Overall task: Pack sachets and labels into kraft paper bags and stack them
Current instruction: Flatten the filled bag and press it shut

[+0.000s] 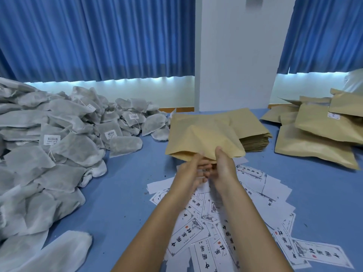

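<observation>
Only one bag point(204, 140) (two hands point(193, 169) point(224, 165) gripping).

The blue table point(125, 183) is loaded with a sachet heap point(49, 144) at left, scattered labels point(216, 222) at centre, a kraft bag stack point(255, 141) behind these, and bulging kraft bags point(314, 146) at right.

Left hand point(193, 169) and right hand point(224, 163) outstretched, close together, pinching.

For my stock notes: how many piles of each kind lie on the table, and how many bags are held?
Sachet heap: 1
Label spread: 1
Empty kraft bag stack: 1
Packed kraft bag pile: 1
Held kraft bag: 1
Total: 5
</observation>
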Motion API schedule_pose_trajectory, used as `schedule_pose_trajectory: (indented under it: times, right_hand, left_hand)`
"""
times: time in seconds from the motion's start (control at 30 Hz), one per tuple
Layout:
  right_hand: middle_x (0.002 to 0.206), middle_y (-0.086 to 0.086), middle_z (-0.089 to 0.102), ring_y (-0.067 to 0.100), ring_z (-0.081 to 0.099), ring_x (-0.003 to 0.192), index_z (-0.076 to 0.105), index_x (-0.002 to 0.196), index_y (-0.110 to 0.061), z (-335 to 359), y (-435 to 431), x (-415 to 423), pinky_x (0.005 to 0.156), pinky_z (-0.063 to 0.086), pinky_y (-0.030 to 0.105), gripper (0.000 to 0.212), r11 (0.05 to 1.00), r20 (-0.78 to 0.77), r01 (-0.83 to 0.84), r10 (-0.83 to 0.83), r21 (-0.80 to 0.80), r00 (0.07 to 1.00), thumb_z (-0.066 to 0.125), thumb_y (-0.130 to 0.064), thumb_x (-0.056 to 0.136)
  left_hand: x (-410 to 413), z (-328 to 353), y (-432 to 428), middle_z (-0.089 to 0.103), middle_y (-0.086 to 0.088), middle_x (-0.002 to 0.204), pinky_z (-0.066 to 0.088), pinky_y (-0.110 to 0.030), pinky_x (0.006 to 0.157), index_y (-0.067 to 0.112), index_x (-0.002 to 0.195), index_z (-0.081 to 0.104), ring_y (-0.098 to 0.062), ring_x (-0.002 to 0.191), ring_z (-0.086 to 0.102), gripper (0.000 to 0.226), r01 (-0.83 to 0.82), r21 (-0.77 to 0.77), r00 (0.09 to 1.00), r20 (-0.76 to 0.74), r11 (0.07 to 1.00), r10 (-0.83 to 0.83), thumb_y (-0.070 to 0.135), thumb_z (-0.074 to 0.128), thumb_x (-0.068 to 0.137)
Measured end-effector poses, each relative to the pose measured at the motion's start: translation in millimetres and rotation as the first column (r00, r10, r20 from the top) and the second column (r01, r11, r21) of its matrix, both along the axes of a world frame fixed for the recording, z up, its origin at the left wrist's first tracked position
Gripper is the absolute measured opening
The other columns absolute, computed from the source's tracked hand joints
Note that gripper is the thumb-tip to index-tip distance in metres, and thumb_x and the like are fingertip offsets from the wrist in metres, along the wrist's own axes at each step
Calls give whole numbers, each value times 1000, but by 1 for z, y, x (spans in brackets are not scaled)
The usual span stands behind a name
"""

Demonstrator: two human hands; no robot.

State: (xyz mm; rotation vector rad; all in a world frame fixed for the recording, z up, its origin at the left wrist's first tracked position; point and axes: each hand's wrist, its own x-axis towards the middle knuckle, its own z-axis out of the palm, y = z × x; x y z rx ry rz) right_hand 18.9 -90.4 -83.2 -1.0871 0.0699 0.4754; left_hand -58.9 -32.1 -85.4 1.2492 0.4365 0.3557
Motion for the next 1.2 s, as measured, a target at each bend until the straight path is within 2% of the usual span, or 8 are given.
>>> schedule_pose_trajectory:
  times: [0.1, 0.23, 0.43, 0.6, 0.7, 0.87, 1.1, 1.2]
  right_hand:
    - [112, 16, 66, 27, 63, 94, 58, 120, -3, -3, -9, 3, 72, 52, 31, 30, 996, 22, -88, 88, 1, 996, 46, -22, 100]
    - [123, 18, 63, 32, 59, 115, 55, 127, -1, -6, -19, 5, 101, 46, 44, 33, 975, -8, -155, 158, 157, 987, 48, -17, 99]
    - [119, 18, 63, 32, 61, 106, 53, 127, 3, -4, -15, 0, 86, 51, 40, 33, 964, 5, -183, 186, 191, 983, 47, -10, 98]
    - [109, 7, 68, 22, 62, 101, 58, 123, -5, -6, -16, 0, 80, 53, 33, 29, 960, 73, -246, 238, 131, 968, 52, -16, 96]
    - [106, 7, 68, 20, 64, 97, 61, 114, -9, -6, -20, 4, 78, 55, 35, 25, 985, 25, -91, 88, 146, 996, 60, -23, 93]
    - [85, 6, 64, 13, 61, 69, 61, 91, -3, -9, -28, 11, 44, 49, 17, 7, 981, -53, 184, -181, 63, 982, 67, -4, 87]
    - [84, 7, 62, 15, 59, 72, 58, 79, -3, -10, -30, 14, 63, 52, 22, 12, 986, -89, 144, -136, 88, 987, 68, -3, 85]
    - [90, 10, 65, 18, 63, 81, 60, 82, -2, -9, -29, 11, 72, 55, 29, 11, 964, -136, 169, -143, 204, 980, 70, -5, 85]
  left_hand:
    - [0, -1, 12, 73, -12, 92, 57, -30, 70, 1, 100, 65, -24, 84, 71, 61, 30, -318, 1000, 11, 948, -28, 58, 62, 78]
    - [-4, -12, 14, 73, -18, 86, 59, -31, 66, -1, 87, 64, -29, 80, 72, 69, 83, -189, 985, -134, 979, -109, 67, 61, 75]
    - [-7, -7, 21, 72, -22, 91, 57, -29, 57, 1, 109, 56, -31, 80, 72, 73, 143, -271, 984, -70, 952, -167, 67, 58, 76]
    - [-6, -3, 36, 72, -21, 90, 60, -36, 61, 7, 124, 49, -37, 76, 71, 43, -41, -440, 992, 89, 897, 89, 41, 47, 97]
    - [-6, -5, 34, 69, -27, 88, 60, -38, 63, 2, 120, 43, -38, 70, 70, 30, -102, -427, 990, 44, 899, 133, 26, 41, 102]
    - [-5, -6, 31, 68, -27, 92, 58, -28, 51, 4, 106, 46, -33, 70, 72, 15, -121, -461, 985, 55, 879, 164, 17, 41, 102]
    - [-5, -13, 36, 68, -16, 111, 52, -22, 46, 14, 126, 47, -24, 78, 73, 38, -133, -433, 989, 4, 891, 150, 39, 45, 98]
    - [-3, -16, 37, 67, -19, 105, 54, -24, 47, 10, 121, 46, -25, 70, 72, 27, -224, -462, 966, 11, 858, 258, 26, 49, 99]
